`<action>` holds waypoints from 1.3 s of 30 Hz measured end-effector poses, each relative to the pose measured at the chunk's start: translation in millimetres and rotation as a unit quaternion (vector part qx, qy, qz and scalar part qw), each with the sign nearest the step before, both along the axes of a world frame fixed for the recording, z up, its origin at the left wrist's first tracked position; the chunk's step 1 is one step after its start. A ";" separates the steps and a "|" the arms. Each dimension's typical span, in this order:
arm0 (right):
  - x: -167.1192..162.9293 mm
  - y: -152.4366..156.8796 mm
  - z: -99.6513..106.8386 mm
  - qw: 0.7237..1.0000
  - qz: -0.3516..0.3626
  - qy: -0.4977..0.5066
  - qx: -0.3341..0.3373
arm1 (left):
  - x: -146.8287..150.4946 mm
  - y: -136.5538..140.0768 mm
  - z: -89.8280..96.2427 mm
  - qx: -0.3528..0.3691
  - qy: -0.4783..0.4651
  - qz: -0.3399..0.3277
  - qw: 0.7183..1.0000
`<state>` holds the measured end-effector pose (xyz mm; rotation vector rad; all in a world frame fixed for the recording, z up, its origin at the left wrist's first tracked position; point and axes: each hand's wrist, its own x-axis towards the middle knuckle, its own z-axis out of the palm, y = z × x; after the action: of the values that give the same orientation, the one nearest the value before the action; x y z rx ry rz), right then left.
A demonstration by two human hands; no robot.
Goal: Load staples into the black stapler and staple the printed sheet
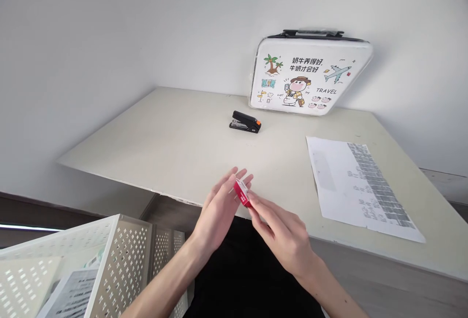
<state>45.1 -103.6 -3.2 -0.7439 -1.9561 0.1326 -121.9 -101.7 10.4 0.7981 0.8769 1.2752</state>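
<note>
A small red-and-white box (242, 194) is held in front of me, just above the table's near edge. It is tilted, with white print on its red side. My right hand (280, 228) pinches its lower right end between thumb and fingers. My left hand (219, 211) cups the other end, the thumb at its upper edge and the fingers stretched behind it. Farther back on the table lies a black stapler (245, 122) with an orange part at its right end, apart from both hands.
On the pale table (164, 138), a printed paper sheet (358, 186) lies at the right. A white case (310, 74) with cartoon pictures and a black handle leans against the wall. Below left stands a white perforated basket (124, 254) holding papers.
</note>
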 end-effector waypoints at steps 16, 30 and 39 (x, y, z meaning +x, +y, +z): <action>35.2 -14.9 -1.0 0.995 0.021 -0.020 0.096 | 21.3 -41.2 35.3 0.166 0.030 -0.094 0.981; 31.3 -22.5 -15.0 0.990 -0.032 -0.003 0.138 | 28.6 -49.8 32.8 0.154 -0.003 -0.094 0.984; 14.2 -18.6 -18.6 0.999 0.000 0.025 0.041 | 27.5 -41.5 32.1 0.129 0.251 -0.032 0.959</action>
<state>59.3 -122.2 -21.9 -0.6808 -1.9028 0.0688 -94.4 -143.2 42.5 1.3869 1.0866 1.1591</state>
